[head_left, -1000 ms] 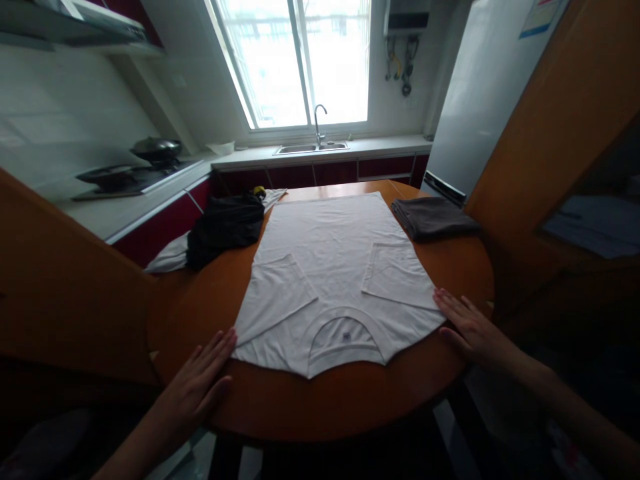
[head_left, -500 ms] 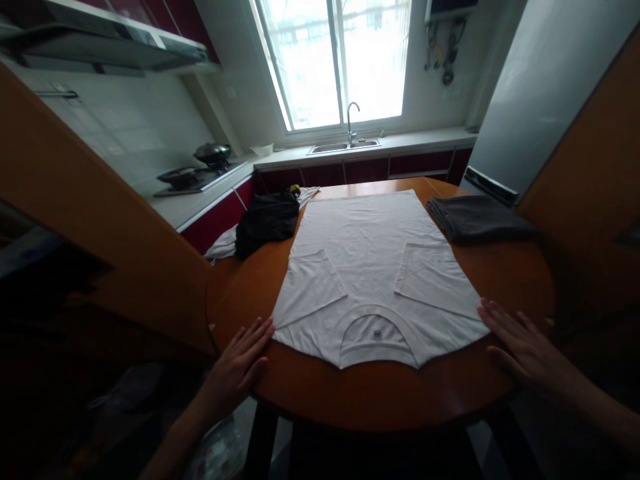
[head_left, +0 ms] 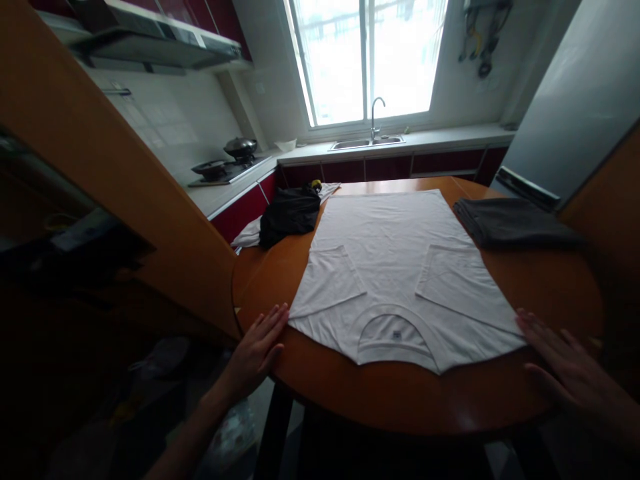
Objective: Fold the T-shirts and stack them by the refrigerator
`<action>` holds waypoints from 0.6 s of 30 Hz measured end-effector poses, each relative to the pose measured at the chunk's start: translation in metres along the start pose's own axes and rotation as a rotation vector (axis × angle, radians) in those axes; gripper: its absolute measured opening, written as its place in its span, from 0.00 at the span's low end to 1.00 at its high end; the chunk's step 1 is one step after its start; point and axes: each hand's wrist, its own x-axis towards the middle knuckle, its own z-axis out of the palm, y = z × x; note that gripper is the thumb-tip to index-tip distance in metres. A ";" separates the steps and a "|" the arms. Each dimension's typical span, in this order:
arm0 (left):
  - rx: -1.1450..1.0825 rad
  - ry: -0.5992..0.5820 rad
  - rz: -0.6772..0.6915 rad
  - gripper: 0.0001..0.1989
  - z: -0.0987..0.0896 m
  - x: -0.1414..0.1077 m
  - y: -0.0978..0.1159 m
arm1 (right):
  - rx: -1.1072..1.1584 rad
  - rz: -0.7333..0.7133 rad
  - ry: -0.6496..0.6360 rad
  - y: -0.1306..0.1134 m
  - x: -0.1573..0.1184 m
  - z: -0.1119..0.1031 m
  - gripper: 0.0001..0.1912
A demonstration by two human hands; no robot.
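Note:
A white T-shirt (head_left: 390,267) lies spread flat on the round wooden table (head_left: 350,393), its neckline toward me and both sleeves folded inward over the body. My left hand (head_left: 257,350) rests at the shirt's left shoulder corner, fingers stretched out and the tips touching the cloth edge. At the opposite shoulder corner lies my right hand (head_left: 563,363), also flat, with its fingertips against the fabric and its thumb apart. Neither hand grips anything.
A folded dark grey cloth (head_left: 515,223) lies at the table's far right. Black clothing (head_left: 290,213) is heaped at the far left edge, with white fabric under it. Beyond stand a counter with a sink (head_left: 367,143), a stove with pans (head_left: 240,148) and a fridge (head_left: 560,113).
The whole view has shifted, so the table and shirt appear farther right. Both hands keep their places at the shirt's shoulder corners, and the shirt looks the same.

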 end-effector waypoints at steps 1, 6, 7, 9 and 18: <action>0.000 -0.014 0.009 0.30 0.000 0.000 0.000 | -0.007 -0.010 -0.004 0.000 0.000 0.000 0.38; -0.021 -0.019 0.023 0.28 -0.001 0.000 -0.004 | -0.017 0.000 -0.036 -0.002 -0.001 0.000 0.37; -0.029 -0.007 0.027 0.28 -0.002 0.001 -0.005 | -0.009 0.007 -0.039 -0.003 -0.001 0.000 0.37; -0.055 0.023 0.029 0.28 -0.004 0.002 -0.005 | 0.012 0.012 -0.033 -0.004 0.000 -0.002 0.36; -0.301 0.040 0.190 0.19 -0.016 0.029 -0.019 | 0.187 -0.129 0.078 -0.007 0.027 -0.021 0.27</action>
